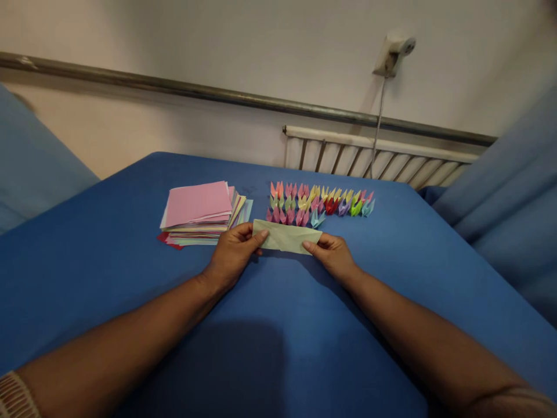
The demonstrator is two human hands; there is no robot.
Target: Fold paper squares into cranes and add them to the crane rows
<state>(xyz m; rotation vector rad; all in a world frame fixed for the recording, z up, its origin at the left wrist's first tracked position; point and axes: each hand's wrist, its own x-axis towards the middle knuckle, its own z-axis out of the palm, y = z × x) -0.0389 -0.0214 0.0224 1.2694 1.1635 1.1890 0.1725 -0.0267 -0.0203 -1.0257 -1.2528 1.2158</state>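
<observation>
A pale green sheet of paper [285, 238], folded into a long rectangle with creases across it, is held up above the blue table. My left hand [237, 247] pinches its left end, thumb on the near face. At the other end, my right hand [333, 252] grips it the same way, with the fingers behind the paper. Just beyond the sheet stand rows of small folded paper cranes [331, 205] in pink, yellow, green, red, purple and blue. The sheet hides part of the nearest row.
Left of the cranes lies a tall stack of coloured paper [198, 206], pink on top. The blue tabletop [108, 273] reaches toward a wall with a metal rail [195, 90], a radiator [348, 154] and a socket with a cord [388, 57]. Blue curtains [513, 215] hang at both sides.
</observation>
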